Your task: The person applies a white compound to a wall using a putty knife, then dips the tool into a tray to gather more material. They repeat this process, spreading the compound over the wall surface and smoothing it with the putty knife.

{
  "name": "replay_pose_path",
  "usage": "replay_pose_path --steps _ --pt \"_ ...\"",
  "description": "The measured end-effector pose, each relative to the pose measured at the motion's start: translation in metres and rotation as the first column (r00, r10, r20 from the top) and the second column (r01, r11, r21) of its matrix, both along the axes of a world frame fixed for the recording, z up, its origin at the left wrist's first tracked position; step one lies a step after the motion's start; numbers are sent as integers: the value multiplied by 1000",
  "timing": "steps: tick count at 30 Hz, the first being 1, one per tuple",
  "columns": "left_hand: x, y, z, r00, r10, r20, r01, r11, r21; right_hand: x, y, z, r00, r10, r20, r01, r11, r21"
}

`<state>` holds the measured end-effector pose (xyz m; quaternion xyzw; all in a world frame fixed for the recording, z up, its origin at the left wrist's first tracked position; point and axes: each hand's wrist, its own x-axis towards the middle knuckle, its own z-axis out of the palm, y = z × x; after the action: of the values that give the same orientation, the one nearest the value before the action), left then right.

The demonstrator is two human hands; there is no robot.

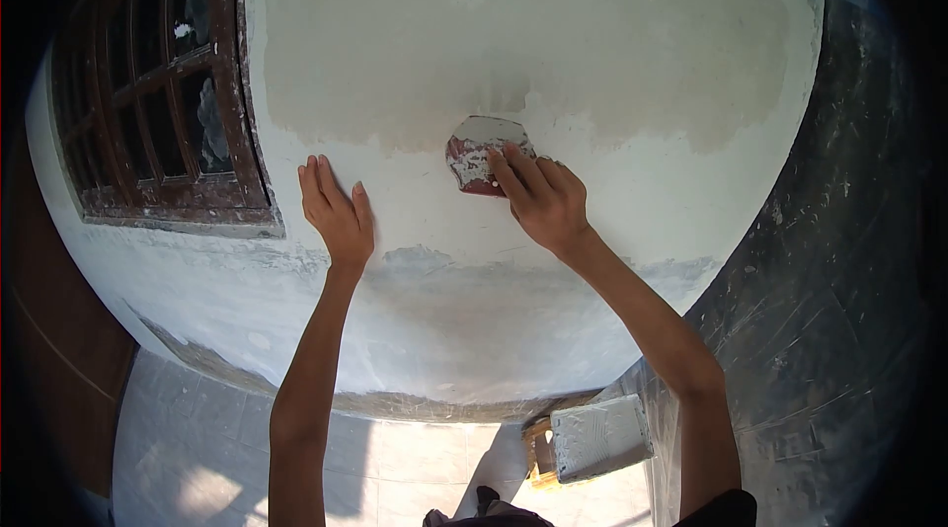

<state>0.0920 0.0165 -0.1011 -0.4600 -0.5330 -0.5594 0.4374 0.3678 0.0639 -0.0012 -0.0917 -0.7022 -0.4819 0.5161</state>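
My right hand (548, 196) grips a dark red scraper (476, 157) smeared with pale filler, its upper edge against the wall. Fingers and thumb are closed on the tool's right side. To the left, my left hand (338, 216) lies flat on the white wall (425, 206), fingers up and thumb apart, holding nothing. Above both hands spreads a large greyish, damp-looking patch (523, 23) of coating. A rough grey band crosses the wall below the hands.
A brown wooden window (153, 82) with glass panes is at the upper left. At the lower right, a white-smeared tray or container (600, 436) rests on a wooden support (541, 453). Dark sheeting (820, 329) hangs at right. Pale tiles (425, 448) cover the floor.
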Motion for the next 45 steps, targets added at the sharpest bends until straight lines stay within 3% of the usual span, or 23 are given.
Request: replay_pose_path --steps 4,10,16,19,24,28,34,37,40,45 --pt "-6 6 -4 999 24 -26 -24 1000 3 14 -8 0 995 76 61 -75 997 -27" --pt "-3 6 -5 997 68 -22 -68 998 -4 10 3 54 998 -16 -61 22 994 109" --pt "-5 10 -6 993 113 -18 -113 994 -2 -8 33 -8 999 -14 -29 17 993 115" --pt "-3 9 -7 994 106 -6 -106 994 1 -3 17 -48 998 -7 69 8 1000 -12" --pt "-5 11 -7 993 117 -6 -117 993 17 8 -15 -12 995 86 47 -83 995 -56" --pt "-5 10 -9 993 116 -18 -116 993 22 -9 7 26 1000 2 12 -3 999 43" --pt "-6 11 -9 994 113 -13 -113 993 16 -18 20 -33 997 8 73 -9 1000 9" --pt "-5 9 -10 994 104 -17 -104 995 8 -9 8 -56 986 99 137 -84 991 -108" --pt "-7 13 -7 993 113 -19 -112 993 41 4 -9 -26 991 135 -17 -135 989 -55" --pt "-6 12 -9 995 100 -30 -98 994 51 22 18 37 997 -35 -64 42 994 104"
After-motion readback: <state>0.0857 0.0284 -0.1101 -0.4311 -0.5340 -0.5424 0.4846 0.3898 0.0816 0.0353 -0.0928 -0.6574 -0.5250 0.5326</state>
